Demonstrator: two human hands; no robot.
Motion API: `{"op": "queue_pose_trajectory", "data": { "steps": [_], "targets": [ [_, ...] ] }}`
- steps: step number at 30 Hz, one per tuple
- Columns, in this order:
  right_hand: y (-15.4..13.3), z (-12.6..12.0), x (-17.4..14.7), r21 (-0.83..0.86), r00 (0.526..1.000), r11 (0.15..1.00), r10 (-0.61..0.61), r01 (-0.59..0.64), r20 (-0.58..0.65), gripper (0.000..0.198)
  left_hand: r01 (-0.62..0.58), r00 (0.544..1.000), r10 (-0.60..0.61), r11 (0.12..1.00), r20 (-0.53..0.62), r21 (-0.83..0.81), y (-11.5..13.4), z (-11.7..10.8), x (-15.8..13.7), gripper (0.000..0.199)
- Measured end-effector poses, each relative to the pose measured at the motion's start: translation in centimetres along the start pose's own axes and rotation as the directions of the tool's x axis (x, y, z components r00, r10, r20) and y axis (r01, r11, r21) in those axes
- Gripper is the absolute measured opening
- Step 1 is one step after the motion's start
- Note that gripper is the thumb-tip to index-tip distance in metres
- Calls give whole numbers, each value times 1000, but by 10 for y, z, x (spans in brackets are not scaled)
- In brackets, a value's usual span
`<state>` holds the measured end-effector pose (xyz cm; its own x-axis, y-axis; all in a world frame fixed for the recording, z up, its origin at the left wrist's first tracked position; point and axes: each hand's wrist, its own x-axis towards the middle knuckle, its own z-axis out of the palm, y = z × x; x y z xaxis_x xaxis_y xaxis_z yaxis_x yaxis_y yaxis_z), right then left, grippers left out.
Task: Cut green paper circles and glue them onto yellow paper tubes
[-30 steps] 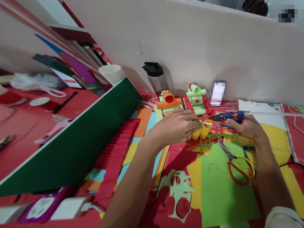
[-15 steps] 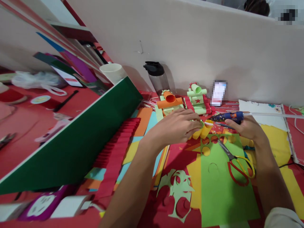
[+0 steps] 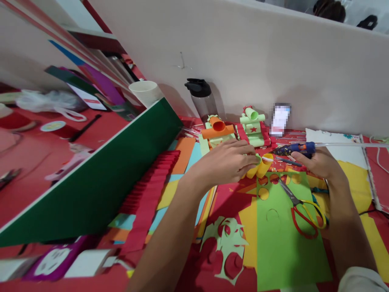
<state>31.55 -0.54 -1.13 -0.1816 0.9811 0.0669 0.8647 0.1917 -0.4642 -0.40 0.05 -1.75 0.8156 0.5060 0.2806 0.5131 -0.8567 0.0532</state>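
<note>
So far two paper models (image 3: 237, 130) stand finished by the wall, just above the middle of the frame: one with an orange roll on top, one pale green with a red star. The piece in hand looks only partly built. The left hand (image 3: 226, 162) pinches a small curl of yellow rolls (image 3: 259, 166), fingers closed on it, right of centre. The right hand (image 3: 319, 162) is wrapped around a glue gun (image 3: 293, 149), its nozzle pointing left, close to the rolls; whether the tip touches them I cannot tell. A clear glue stick trails off from the gun's back toward the right edge.

Below the hands a green sheet (image 3: 282, 243) shows round holes already cut, with yellow discs lying near its top edge, so cutting seems largely done and gluing is what remains. Scissors (image 3: 304, 209) lie open on that sheet, just under the right hand, close enough to get in the wrist's way.

A dark green board (image 3: 91, 178) leans across the left half. A bottle (image 3: 202, 99) and a cup (image 3: 144, 92) stand by the wall above centre. Red pleated paper (image 3: 148, 190) and coloured offcuts crowd the table (image 3: 91, 134).
</note>
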Motion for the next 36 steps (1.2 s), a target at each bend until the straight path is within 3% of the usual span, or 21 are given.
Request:
{"op": "queue_pose_trajectory", "data": {
  "steps": [14, 36],
  "targets": [
    [-3, 5, 0, -19, 1000, 1000, 18, -18, -21, 39, 6, 1000, -6, 1000, -7, -7, 2, 0, 1, 27],
    [3, -9, -3, 11, 1000, 1000, -17, 18, -19, 35, 2, 1000, -2, 1000, 6, 18, 1, 0, 1, 27]
  ]
}}
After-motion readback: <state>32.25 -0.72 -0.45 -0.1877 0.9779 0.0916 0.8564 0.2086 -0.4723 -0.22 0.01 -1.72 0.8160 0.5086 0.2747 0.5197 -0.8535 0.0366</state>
